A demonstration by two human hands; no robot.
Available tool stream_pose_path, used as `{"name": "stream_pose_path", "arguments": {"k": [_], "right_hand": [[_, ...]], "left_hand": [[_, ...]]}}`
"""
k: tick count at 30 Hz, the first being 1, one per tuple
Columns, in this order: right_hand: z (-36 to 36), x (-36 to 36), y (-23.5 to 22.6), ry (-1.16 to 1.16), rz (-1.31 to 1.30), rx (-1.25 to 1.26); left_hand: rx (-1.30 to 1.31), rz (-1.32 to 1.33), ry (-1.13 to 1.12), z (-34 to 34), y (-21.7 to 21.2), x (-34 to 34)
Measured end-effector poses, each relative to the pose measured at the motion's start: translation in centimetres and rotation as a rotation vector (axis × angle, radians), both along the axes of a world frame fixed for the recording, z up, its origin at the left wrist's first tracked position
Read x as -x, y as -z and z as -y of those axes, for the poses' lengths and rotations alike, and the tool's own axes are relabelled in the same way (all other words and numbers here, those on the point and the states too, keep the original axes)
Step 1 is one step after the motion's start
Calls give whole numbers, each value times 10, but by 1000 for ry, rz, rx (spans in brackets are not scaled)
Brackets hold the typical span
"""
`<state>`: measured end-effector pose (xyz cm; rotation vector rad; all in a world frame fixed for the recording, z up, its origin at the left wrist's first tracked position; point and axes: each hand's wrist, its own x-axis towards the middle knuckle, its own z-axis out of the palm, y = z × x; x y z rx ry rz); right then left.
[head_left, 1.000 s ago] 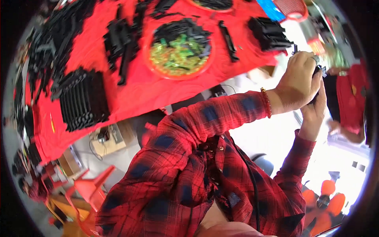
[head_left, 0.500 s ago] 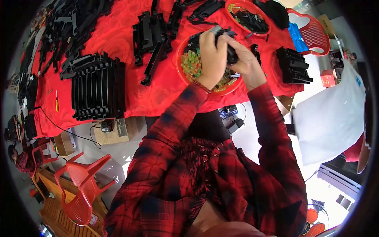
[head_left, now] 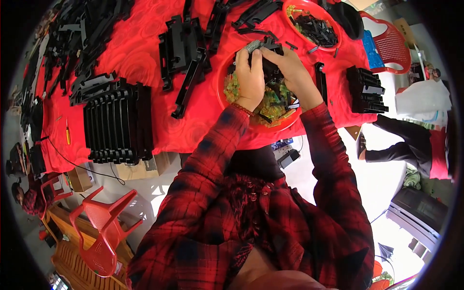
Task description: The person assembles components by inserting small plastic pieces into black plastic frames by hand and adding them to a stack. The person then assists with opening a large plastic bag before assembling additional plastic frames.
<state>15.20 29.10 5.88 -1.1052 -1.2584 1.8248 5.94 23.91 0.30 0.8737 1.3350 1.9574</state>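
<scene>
We see both hands meeting above the far part of an orange-red bowl (head_left: 222, 79) that sits near the front edge of the red-covered counter (head_left: 171, 135). The left hand (head_left: 251, 79) and the right hand (head_left: 294, 72) share one black part (head_left: 273, 47), each grip pinching it between thumb and fingers; their fingertips cover its near side, so we cannot make out its full shape. Beside the left fingertips we notice a grey patch (head_left: 253, 46), too small for us to identify. The hands also hide much of the bowl's middle, though we can see yellow-green pieces (head_left: 232, 91) and some dark ones around them. A second bowl (head_left: 287, 14), with dark strips in it, reaches the top of the view. To the left we see a row of black frames (head_left: 113, 123) standing packed together, and behind it a heap of black parts (head_left: 72, 41) so tangled that we cannot separate one from another, running off the upper edge. At far right, another person (head_left: 411, 145) shows only in part, the rest lost at the dark rim.
</scene>
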Motion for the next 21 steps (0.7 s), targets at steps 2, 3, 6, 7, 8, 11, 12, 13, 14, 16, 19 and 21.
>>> {"name": "stream_pose_path", "arguments": {"k": [2, 3, 6, 7, 8, 11, 12, 13, 14, 16, 19, 21], "right_hand": [[3, 4, 0, 25, 64, -50], [3, 3, -2, 26, 98, -76], [-3, 3, 5, 63, 263, -224], [-5, 1, 8, 77, 332, -280], [-6, -2, 10, 92, 401, -337], [-5, -1, 1, 24, 538, -329], [-7, -4, 4, 29, 541, -335], [-9, -7, 10, 62, 642, -424], [-12, -10, 14, 95, 742, -513], [-8, -5, 1, 14, 854, -495], [0, 0, -7, 40, 979, -631], [-1, -2, -9, 49, 982, -676]], "left_hand": [[14, 16, 2, -3, 6, 3], [8, -39, -37, -5, 5, 3], [12, -8, -60, -8, 3, -2], [2, -24, -72, -9, 4, -2], [-9, -41, -84, -10, 4, -2], [34, -125, -105, -9, 3, 5], [52, -154, -96, -10, 1, 2], [44, -151, -93, -11, 0, 0], [56, -234, -99, -12, -2, -1], [69, -316, -122, -12, -1, 1], [110, -392, -172, -13, -1, 4], [102, -423, -173, -16, 0, 7]]}}
